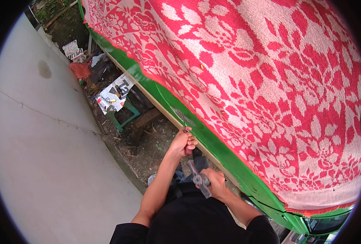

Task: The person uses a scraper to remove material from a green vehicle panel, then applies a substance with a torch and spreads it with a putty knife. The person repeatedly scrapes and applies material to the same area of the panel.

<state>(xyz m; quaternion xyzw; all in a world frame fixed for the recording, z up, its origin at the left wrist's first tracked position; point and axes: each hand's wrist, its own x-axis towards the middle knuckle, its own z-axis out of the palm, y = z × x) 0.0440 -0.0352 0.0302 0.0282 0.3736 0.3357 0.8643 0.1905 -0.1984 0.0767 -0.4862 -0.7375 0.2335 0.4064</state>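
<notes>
L hand point(183, 142) was closed round the handle of a thin tool, prob. a screwdriver or chisel point(185, 122), w/ its tip set against the green edge point(213, 142) of a vehicle body, just under the wooden strip point(164, 110) running along it. R hand point(213, 183) was closed round a grey metal tool, prob. a hammer or pliers point(197, 175), held just behind the L hand, not touching the first tool. The panel edge looked intact at the tip; judged the work there barely begun, most of the edge untouched. Red & white floral blanket point(262, 81) covered the body above. Further out: dirt ground w/ litter, a small green stool point(123, 116) carrying a printed sheet & small bits, too small to tell. No containers w/ visible contents. Pale concrete slab point(38, 142) at left.
</notes>
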